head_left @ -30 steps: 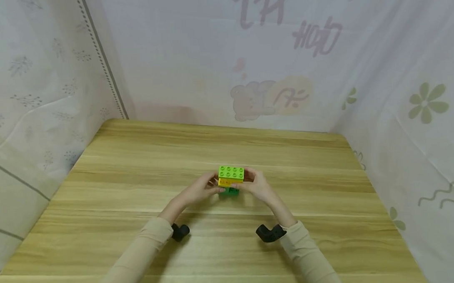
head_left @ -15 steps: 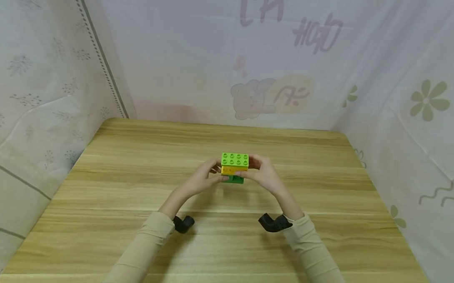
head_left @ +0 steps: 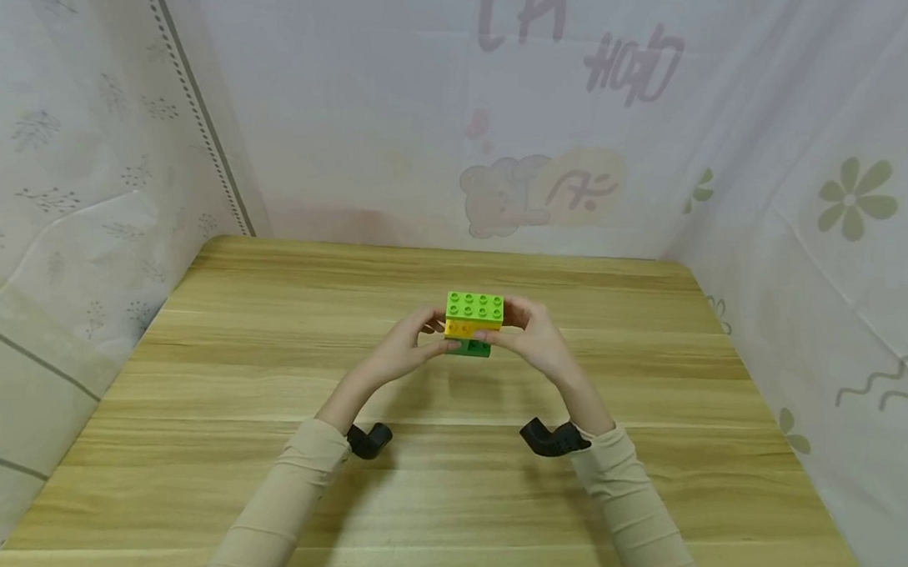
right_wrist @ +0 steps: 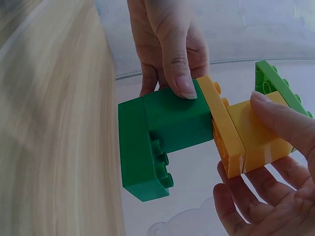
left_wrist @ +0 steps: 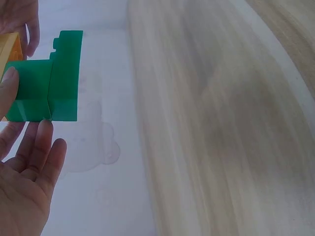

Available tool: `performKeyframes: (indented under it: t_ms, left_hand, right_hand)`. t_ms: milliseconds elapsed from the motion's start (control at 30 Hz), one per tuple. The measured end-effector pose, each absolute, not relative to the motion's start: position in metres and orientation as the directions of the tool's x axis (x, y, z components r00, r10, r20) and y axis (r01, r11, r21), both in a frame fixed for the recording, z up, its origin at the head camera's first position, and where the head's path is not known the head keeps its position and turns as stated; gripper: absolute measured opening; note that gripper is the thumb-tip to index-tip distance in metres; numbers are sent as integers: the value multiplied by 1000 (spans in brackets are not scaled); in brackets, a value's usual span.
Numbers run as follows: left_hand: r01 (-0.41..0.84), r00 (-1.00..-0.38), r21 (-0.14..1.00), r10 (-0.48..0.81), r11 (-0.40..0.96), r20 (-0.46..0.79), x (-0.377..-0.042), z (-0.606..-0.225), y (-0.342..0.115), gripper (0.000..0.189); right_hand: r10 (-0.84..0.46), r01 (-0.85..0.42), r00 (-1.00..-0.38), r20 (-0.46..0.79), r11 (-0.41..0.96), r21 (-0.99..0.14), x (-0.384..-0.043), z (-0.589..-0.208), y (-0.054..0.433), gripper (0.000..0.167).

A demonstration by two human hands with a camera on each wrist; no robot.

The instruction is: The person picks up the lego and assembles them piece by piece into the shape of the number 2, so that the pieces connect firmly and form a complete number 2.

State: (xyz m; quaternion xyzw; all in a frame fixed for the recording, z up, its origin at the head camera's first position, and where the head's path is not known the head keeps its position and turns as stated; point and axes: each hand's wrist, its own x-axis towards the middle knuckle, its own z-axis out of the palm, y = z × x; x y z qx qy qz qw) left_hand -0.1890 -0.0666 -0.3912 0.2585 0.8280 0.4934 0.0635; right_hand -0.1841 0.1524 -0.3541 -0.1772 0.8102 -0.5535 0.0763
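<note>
Both hands hold a stack of toy building bricks above the wooden table. A long lime-green brick (head_left: pixel 475 306) with studs tops it. Below come a square yellow block (right_wrist: pixel 258 128) and a longer yellow brick (right_wrist: pixel 224 128). Beneath them sit a square dark green block (right_wrist: pixel 177 118) and, lowest, a longer dark green brick (right_wrist: pixel 135 152) that juts to one side with bare studs. My left hand (head_left: pixel 402 349) pinches the square green block, thumb on its near face. With thumb and fingers, my right hand (head_left: pixel 537 341) grips the square yellow block.
The wood-grain table (head_left: pixel 275 323) spreads under both arms, a shadow falling below the bricks. Pale printed cloth (head_left: pixel 388 111) hangs behind and at the sides. Black curved pieces (head_left: pixel 553 438) stick out from both beige sleeves at the wrists.
Both hands have carried the brick stack up and away from the body, slightly to the right. The grip of each hand looks the same.
</note>
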Motion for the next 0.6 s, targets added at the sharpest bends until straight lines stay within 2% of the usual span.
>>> performKeyframes:
  t_ms: [600]
  left_hand:
    - [332,-879,862,458,383,135,-190,-374,-62,43]
  right_hand:
    - [-358,-225,-924,131,234,-946,-189,-338,155,42]
